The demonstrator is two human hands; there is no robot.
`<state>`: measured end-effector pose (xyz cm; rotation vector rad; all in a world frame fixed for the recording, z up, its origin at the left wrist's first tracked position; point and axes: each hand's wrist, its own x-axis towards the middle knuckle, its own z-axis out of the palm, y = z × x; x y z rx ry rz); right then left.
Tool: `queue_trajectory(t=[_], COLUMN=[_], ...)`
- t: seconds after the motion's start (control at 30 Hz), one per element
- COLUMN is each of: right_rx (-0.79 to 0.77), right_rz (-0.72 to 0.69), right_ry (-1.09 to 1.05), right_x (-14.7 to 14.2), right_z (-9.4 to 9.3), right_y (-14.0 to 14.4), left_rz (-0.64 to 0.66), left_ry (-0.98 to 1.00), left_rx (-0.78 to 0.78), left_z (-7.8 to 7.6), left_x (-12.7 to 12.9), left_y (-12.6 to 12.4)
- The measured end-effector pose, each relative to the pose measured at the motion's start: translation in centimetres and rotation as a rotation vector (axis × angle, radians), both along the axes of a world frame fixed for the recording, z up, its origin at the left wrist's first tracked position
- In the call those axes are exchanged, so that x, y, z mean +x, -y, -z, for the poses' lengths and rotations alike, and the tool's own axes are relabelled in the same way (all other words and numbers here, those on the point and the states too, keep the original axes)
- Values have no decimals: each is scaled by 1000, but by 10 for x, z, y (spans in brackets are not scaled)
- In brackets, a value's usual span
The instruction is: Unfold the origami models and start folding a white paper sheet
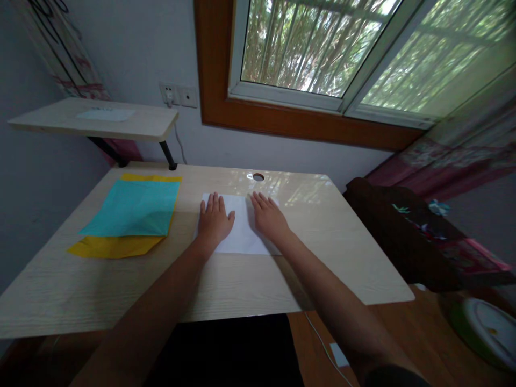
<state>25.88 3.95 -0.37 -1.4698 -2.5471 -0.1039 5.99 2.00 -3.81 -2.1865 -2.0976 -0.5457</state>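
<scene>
A white sheet of paper [244, 236] lies on the desk in front of me. My left hand [215, 219] rests flat on its left part, fingers spread a little and thumb out to the side. On the right part of the sheet lies my right hand [269, 216], its fingers stretched out and pointing up and to the left. Neither hand grips anything. Part of the sheet's right side is hidden under my right hand and wrist.
Left on the desk [334, 247], a turquoise sheet [133, 207] lies over a yellow sheet [116, 247]. A raised shelf [97, 129] on black legs bears a white paper [107, 114]. A cable hole [258, 177] sits near the back edge. Behind is a window [306, 54].
</scene>
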Motion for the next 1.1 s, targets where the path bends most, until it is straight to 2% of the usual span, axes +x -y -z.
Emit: queue_trajectory(t=[0.1, 0.17, 0.33, 0.43, 0.63, 0.73, 0.83, 0.9, 1.1], right_rx=[-53, -40, -25, -22, -18, -13, -15, -13, 0], right_rz=[-58, -29, 16, 34, 72, 78, 66, 63, 75], right_ry=[-53, -89, -103, -94, -62, -47, -39, -38, -25], right_x=[-27, -34, -18, -3, 19, 30, 37, 39, 43], right_z=[12, 22, 30, 29, 32, 34, 35, 35, 33], right_y=[11, 18, 19, 15, 7, 1, -2, -3, 1], left_rz=[-3, -6, 17, 192, 694, 839, 929, 900, 556], left_ry=[5, 0, -29, -72, -143, -151, -159, -158, -135], left_rx=[-6, -19, -41, -51, -74, -89, -96, -97, -70], left_z=[0, -1, -6, -10, -16, -17, -18, -18, -12], left_x=[-1, -1, -2, -5, -10, -8, -5, -5, -14], left_y=[0, 0, 3, 9, 27, 35, 39, 38, 26])
